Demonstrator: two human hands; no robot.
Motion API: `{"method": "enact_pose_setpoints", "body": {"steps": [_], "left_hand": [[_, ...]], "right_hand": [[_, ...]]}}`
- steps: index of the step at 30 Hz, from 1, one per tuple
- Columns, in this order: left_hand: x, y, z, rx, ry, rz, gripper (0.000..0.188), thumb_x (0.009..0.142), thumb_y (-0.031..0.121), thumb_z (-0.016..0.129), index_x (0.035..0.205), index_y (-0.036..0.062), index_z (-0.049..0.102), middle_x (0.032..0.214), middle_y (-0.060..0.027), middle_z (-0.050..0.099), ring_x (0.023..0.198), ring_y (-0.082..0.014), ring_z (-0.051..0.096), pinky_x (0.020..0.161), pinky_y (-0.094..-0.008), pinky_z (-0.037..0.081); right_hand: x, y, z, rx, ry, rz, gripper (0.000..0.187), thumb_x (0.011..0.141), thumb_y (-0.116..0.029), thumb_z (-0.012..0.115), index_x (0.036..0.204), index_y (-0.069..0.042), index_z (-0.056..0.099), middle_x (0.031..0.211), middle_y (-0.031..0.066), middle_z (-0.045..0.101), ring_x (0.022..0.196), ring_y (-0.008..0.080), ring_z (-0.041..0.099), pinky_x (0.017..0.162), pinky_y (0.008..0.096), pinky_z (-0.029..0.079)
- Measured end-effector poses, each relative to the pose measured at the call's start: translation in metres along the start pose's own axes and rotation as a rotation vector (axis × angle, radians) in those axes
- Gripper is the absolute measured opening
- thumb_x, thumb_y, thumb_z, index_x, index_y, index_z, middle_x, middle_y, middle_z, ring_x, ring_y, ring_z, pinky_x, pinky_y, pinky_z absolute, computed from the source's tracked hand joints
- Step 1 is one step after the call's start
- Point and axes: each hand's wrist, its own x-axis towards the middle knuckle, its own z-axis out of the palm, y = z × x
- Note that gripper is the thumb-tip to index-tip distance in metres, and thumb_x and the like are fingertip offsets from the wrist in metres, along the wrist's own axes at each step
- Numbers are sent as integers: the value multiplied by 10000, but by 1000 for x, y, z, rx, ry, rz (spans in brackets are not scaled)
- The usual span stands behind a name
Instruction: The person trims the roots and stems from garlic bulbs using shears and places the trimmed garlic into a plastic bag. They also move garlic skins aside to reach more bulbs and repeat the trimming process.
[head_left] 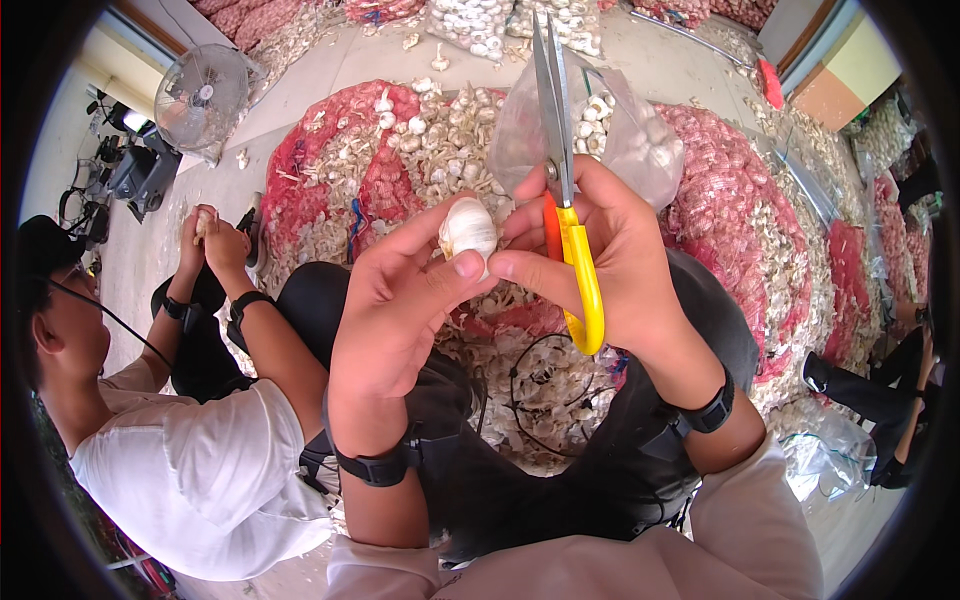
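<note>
My left hand (395,290) is closed on a white garlic bulb (467,230), held up between thumb and fingers in front of me. In my right hand (625,265) is a pair of scissors (583,275) with yellow and orange handles, its blades pointing up and slightly parted. The right thumb and fingertips reach to the bulb's right side. Behind my hands, loose garlic bulbs (450,140) lie heaped on an opened red mesh sack (345,120). A clear plastic bag (640,130) holding peeled-looking white bulbs stands just beyond the scissors.
At my left sits a co-worker (190,440) with both hands around a bulb. A fan (202,95) stands at the far left. More mesh sacks (735,220) lie at the right, and garlic skins (545,390) cover the floor between my legs. Filled bags (470,25) stand at the back.
</note>
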Motion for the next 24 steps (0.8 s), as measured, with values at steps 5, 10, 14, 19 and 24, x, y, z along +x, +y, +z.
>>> {"method": "enact_pose_setpoints", "body": {"steps": [5, 10, 14, 19, 24], "left_hand": [[-2, 0, -7, -90, -3, -10, 425, 977, 146, 524, 1334, -72, 453, 1229, -166, 594, 1096, -239, 622, 931, -369, 533], [-3, -1, -8, -60, -5, 6, 413, 978, 151, 524, 1322, -69, 464, 1230, -160, 599, 1089, -232, 624, 906, -373, 540], [-3, 1, -8, -108, 9, -4, 399, 983, 171, 523, 1307, -55, 472, 1198, -167, 612, 1068, -244, 634, 901, -359, 538], [-3, 6, -10, -201, 24, 11, 384, 996, 183, 498, 1303, -44, 461, 1173, -183, 621, 1059, -278, 639, 898, -358, 536], [-3, 8, -17, -440, 1, -57, 427, 990, 193, 444, 1312, -88, 427, 1213, -230, 587, 1081, -330, 623, 927, -387, 530]], "right_hand": [[1, 0, 3, -65, 18, -85, 387, 770, 105, 712, 1092, 11, 519, 832, 36, 609, 761, 74, 605, 666, 215, 495], [-1, -10, 8, -70, 44, -1, 356, 781, 102, 691, 1078, 4, 521, 783, 6, 593, 720, 42, 575, 615, 185, 454], [0, -1, 5, -185, 53, -53, 312, 798, 87, 671, 1058, -11, 529, 746, -13, 582, 670, 21, 546, 577, 172, 423], [4, 2, 6, -314, 92, -45, 272, 817, -58, 725, 1009, -13, 538, 719, -7, 545, 667, 42, 479, 598, 216, 411], [5, 5, 4, -452, 144, -71, 332, 808, -173, 782, 995, -23, 553, 661, -16, 503, 614, 54, 404, 547, 240, 373]]}}
